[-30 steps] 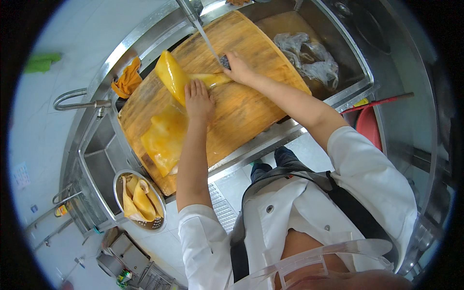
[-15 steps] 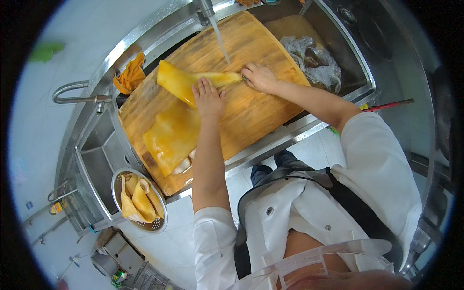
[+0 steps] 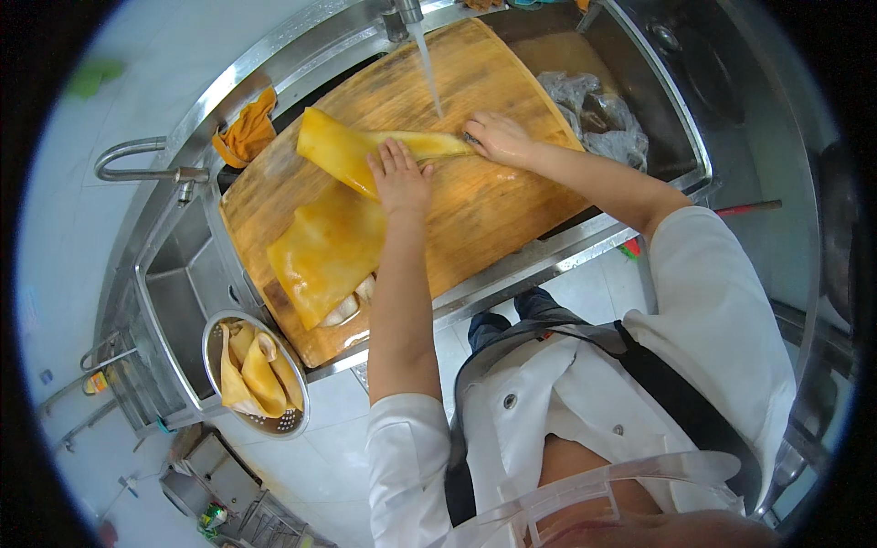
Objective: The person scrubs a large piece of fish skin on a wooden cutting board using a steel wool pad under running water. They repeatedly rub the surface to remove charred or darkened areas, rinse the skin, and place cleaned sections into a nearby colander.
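Below, seen from a head-worn camera, a person in a white jacket and dark apron works at a steel sink [image 3: 639, 196]. A large round wooden chopping board [image 3: 512, 210] lies across the sink and fills most of it.

On the board lies a yellow, slippery sheet of food, perhaps squid or tripe [image 3: 343, 151]; its exact kind cannot be told. It stretches from the board's middle toward the far edge. The left hand [image 3: 400, 178] lies flat on this piece, fingers [image 3: 388, 155] spread and released, pressing it down. The right hand [image 3: 498, 137] rests at the piece's narrow right end, fingers curled around something small and dark; whether that is a blade cannot be told.

A thin stream of water [image 3: 427, 73] falls from a tap [image 3: 402, 14] at the board's far edge and lands just beside the right hand.

A second yellow sheet [image 3: 324, 251] lies toward the board's left near edge, touching the first.

Just off the board's near left edge stands a round metal colander [image 3: 297, 420] holding more yellow pieces [image 3: 251, 370]. An orange cloth [image 3: 245, 132] sits on the sink rim at the far left. Crumpled clear plastic [image 3: 598, 114] lies in the sink at the right of the board.
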### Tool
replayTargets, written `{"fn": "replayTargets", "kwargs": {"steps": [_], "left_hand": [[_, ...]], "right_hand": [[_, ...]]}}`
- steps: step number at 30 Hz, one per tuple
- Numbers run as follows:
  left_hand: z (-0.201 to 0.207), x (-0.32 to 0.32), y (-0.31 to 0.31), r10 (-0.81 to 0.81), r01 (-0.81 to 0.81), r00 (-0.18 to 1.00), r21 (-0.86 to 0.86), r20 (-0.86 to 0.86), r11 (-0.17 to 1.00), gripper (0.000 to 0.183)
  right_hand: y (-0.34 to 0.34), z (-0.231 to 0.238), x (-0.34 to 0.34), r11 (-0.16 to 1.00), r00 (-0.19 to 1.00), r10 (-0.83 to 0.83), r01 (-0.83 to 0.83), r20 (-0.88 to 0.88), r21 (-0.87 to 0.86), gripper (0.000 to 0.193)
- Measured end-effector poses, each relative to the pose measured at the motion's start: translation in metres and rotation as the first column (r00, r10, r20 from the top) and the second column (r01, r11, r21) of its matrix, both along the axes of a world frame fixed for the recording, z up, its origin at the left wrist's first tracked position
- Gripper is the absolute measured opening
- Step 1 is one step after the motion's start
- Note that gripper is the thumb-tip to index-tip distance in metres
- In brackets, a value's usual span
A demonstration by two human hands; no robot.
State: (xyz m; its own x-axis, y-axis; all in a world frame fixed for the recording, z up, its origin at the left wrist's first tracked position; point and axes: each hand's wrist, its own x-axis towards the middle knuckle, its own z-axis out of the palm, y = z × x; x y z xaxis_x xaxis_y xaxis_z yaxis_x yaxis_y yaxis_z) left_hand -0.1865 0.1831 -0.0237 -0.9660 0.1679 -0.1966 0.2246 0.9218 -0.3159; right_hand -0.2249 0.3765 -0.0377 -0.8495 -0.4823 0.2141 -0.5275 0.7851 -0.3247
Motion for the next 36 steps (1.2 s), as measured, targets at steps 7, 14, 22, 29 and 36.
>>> {"fn": "replayTargets", "kwargs": {"steps": [7, 14, 22, 29, 36], "left_hand": [[0.002, -0.006, 0.018, 0.020, -0.020, 1.000, -0.010, -0.011, 1.000, 0.066], [0.004, -0.005, 0.010, 0.064, -0.063, 0.998, -0.036, 0.029, 0.997, 0.062], [0.012, -0.033, 0.039, 0.172, -0.180, 0.981, 0.088, 0.090, 0.980, 0.053], [-0.019, -0.053, 0.044, 0.288, -0.287, 0.958, 0.147, 0.017, 0.947, 0.052], [0.016, -0.038, 0.012, 0.184, -0.176, 0.974, -0.069, 0.134, 0.982, 0.056]], "right_hand": [[-0.075, -0.003, -0.041, 0.991, 0.980, -0.111, 0.121, -0.167, 0.055, 0.012], [0.038, -0.004, 0.025, 0.997, 0.987, 0.079, -0.076, -0.143, 0.024, 0.020], [0.057, 0.019, 0.027, 0.938, 0.953, -0.287, 0.300, 0.097, -0.173, 0.027], [0.001, 0.004, 0.028, 0.985, 0.961, -0.164, 0.145, -0.222, -0.098, 0.021], [-0.023, -0.011, -0.030, 0.988, 0.929, -0.132, 0.151, -0.346, 0.027, 0.014]]}}
